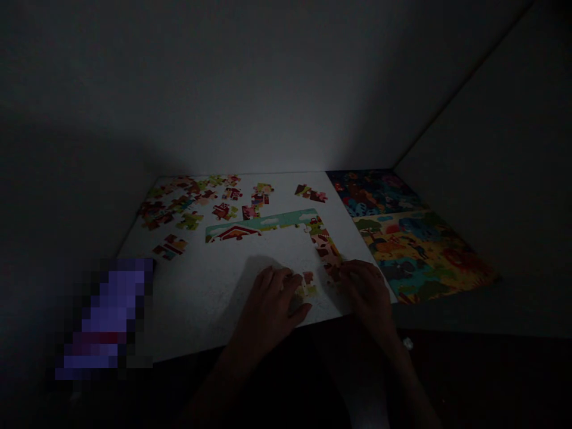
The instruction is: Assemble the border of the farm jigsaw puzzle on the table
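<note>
The scene is very dim. A white board (210,286) lies on the floor with a partly joined jigsaw frame (268,225) along its top and right side. My left hand (272,298) rests on the board with curled fingers over a small puzzle piece (308,289). My right hand (366,292) lies at the lower end of the frame's right strip (328,250), fingers bent and pressing on the pieces there. Loose puzzle pieces (192,205) are scattered over the far left of the board.
Two finished colourful puzzles (402,238) lie to the right of the board, near the wall corner. A blurred purple object (107,316) sits at the board's left front. Grey walls close in behind and on the right.
</note>
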The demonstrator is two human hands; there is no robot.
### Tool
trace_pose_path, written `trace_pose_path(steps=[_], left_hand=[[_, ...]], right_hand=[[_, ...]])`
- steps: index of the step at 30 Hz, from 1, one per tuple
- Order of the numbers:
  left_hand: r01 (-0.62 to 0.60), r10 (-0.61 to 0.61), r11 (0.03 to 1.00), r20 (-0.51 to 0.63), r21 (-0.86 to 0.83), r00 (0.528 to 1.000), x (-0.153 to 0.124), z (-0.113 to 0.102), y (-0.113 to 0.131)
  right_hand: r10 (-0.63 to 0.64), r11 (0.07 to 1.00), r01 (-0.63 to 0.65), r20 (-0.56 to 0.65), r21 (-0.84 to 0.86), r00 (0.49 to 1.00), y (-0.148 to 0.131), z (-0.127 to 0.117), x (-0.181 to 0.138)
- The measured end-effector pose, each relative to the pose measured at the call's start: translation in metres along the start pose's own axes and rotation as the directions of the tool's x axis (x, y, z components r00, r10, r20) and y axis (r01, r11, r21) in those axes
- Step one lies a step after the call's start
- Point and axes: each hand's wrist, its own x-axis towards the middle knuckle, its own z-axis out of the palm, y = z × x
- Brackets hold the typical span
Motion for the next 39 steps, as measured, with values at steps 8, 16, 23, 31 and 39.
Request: trace_pose_path(steps=[8,16,23,31,39], left_hand=[[0.023,-0.022,0.999,-0.021,0.025,1.000,0.010,0.018,0.013],[-0.046,0.059,0.989,-0.087,0.140,0.994,0.013,0.024,0.023],[-0.041,0.065,0.984,-0.137,0.172,0.988,0.017,0.025,0.031],[-0.061,0.092,0.981,-0.165,0.184,0.982,0.018,0.027,0.034],[-0.042,0.061,0.984,-0.106,0.176,0.992,0.022,0.030,0.040]], right_hand=[[-0.037,0.986,0.061,0.152,-0.155,0.988,0.010,0.003,-0.002],[-0.041,0.975,0.073,0.156,-0.209,0.987,0.008,0.003,-0.001],[-0.048,0.974,0.081,0.159,-0.209,0.986,0.005,0.002,0.000],[-0.050,0.972,0.086,0.164,-0.218,0.985,0.005,0.002,0.000],[-0.028,0.978,0.059,0.153,-0.202,0.988,0.004,0.002,0.001]])
